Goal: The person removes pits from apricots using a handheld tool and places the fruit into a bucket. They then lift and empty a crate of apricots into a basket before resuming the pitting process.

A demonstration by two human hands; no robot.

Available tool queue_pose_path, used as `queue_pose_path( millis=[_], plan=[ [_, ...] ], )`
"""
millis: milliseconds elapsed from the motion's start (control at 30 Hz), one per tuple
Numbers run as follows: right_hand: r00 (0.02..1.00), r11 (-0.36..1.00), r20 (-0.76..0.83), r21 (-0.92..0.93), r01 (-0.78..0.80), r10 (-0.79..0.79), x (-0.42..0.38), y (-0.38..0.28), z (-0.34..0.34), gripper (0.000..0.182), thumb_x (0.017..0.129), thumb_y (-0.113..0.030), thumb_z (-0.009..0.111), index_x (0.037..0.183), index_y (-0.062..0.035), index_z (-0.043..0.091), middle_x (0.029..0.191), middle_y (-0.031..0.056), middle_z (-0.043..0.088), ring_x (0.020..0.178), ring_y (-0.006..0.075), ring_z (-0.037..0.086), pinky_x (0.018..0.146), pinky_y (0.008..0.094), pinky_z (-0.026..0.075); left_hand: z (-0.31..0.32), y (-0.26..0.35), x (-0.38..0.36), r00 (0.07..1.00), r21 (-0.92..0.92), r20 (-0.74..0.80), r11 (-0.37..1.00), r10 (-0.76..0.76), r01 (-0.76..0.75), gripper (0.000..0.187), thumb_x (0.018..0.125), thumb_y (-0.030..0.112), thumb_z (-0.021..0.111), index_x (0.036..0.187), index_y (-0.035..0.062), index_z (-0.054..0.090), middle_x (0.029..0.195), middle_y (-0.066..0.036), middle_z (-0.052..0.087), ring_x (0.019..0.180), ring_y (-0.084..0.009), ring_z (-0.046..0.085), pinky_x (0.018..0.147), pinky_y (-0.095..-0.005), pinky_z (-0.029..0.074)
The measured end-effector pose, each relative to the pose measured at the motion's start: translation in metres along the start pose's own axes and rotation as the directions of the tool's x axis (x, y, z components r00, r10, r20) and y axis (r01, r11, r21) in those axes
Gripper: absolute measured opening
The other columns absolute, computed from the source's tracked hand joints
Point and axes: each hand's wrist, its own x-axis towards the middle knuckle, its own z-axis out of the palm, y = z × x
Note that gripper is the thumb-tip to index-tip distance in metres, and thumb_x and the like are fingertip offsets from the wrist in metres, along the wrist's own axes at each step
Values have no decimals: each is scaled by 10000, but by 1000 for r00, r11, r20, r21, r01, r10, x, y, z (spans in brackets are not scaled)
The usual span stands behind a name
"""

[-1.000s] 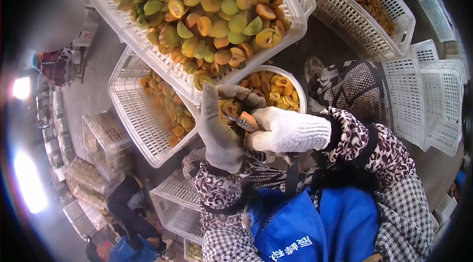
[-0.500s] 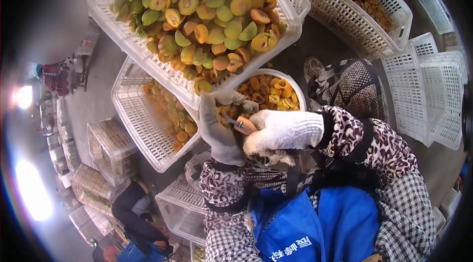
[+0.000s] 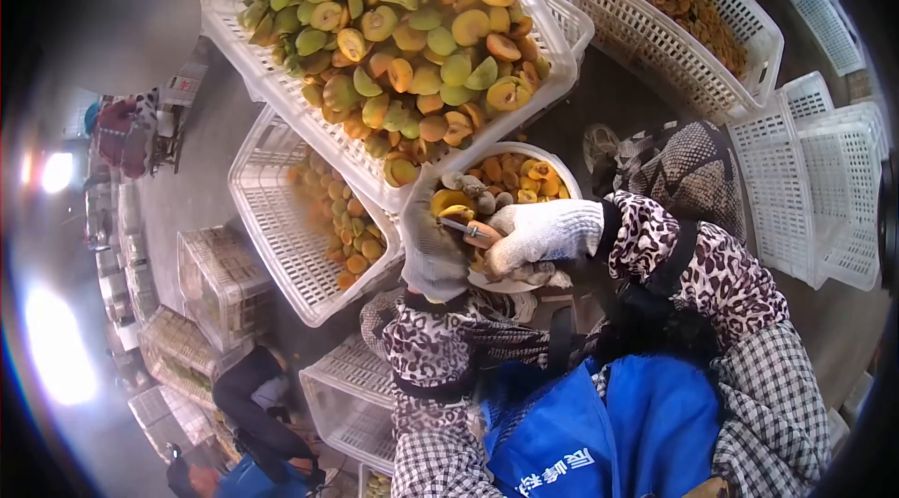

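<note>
Setting: grey floor crowded with white crates [image 3: 805, 180].
Fruit [image 3: 451, 208]: above the bowl's [image 3: 562, 182] near rim; likely soft, slippery; best cradled around its sides.
Left hand [image 3: 433, 250]: cupped around fruit.
Right hand [image 3: 540, 232]: clenched on knife [image 3: 456, 227].
Beyond: crate of halves [image 3: 412, 49].

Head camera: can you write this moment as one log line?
left hand: holds fruit half | right hand: grips knife on fruit | white bowl behind | crate above

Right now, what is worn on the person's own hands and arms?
The left hand wears a greyish knit work glove, the right hand a whiter one. Both arms have leopard-print oversleeves over black-and-white checked sleeves.
</note>
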Motion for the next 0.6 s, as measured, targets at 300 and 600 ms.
queue_pose_path(
  millis=[300, 600],
  plan=[
    [985, 806, -158, -591, -32, -77, -17, -13, -1, 284, 810, -212, 629, 990, 6, 606, 763, 50, 598, 764, 126, 571, 684, 288, 481, -34, 36, 17, 932, -361, -330, 892, 152, -273, 325, 1004, 366, 473, 1063, 53, 541, 917, -104, 594, 825, -259, 600, 865, -448, 514],
    [847, -122, -506, -841, -526, -162, -30, 58, -58, 263, 817, -218, 623, 1018, -49, 644, 760, 156, 684, 646, 305, 695, 520, 405, 545, -69, 87, 90, 419, 842, 526, -524, 740, -131, 438, 905, 317, 626, 1221, 21, 563, 1242, -187, 572, 1175, -333, 517, 991, -423, 434]
  ],
)
